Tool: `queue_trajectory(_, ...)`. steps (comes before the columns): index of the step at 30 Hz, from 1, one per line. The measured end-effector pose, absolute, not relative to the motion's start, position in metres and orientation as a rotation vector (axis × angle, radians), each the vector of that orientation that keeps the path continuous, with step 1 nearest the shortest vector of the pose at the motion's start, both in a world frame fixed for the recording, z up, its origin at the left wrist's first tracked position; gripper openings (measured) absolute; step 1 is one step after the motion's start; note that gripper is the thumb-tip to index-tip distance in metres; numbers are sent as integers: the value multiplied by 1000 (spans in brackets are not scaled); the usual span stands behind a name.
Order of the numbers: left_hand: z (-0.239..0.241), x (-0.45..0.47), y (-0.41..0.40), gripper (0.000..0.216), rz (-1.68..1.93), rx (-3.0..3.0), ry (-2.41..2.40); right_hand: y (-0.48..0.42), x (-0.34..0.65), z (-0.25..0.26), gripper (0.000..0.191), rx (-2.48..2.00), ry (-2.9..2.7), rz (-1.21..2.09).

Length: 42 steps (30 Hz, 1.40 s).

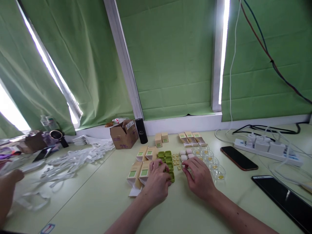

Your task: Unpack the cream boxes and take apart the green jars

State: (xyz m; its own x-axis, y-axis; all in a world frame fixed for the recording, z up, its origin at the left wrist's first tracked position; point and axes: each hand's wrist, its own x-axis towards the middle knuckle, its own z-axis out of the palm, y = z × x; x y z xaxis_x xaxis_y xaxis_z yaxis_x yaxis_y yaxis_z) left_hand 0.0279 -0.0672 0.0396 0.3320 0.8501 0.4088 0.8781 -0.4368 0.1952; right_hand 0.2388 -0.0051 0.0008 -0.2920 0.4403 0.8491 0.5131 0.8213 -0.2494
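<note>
My left hand [157, 180] curls over the near end of a double row of small green square cups [168, 158]. Its fingers close on the nearest green cup [172, 176] and partly hide others. My right hand [200, 178] has thumb and forefinger pinched together beside several pale pink and white blocks [189, 151]; what lies between the fingertips is too small to make out. Between the hands are tiny yellow square pieces [174, 159]. Clear plastic cups with yellow centres [214, 166] stand behind and right of my right hand. Open kraft boxes with green labels [133, 174] lie by my left hand.
Behind are more kraft boxes [161, 139], flattened sleeves [192, 139], a carton [124, 135] and a black cylinder [141, 131]. To the right lie two phones [239, 158], a power strip [268, 151] and cables. White straps [80, 159] and another person's arm [8, 188] are at left.
</note>
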Motion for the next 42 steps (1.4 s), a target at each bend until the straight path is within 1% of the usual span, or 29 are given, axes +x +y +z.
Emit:
queue_trajectory(11,37,27,-64,25,-682,-2501,-1634,-5,238,1,10,-705,-1933,-88)
queue_trajectory(30,31,27,-61,20,-762,-2498,-1652,-6,238,2,11,-693,-1930,-89)
queue_trajectory(37,36,29,-64,19,-738,-2475,-1690,-7,238,3,12,-701,-1930,-79)
queue_trajectory(42,41,29,-65,11,-827,-2444,-1701,-8,238,5,11,-699,-1927,-75)
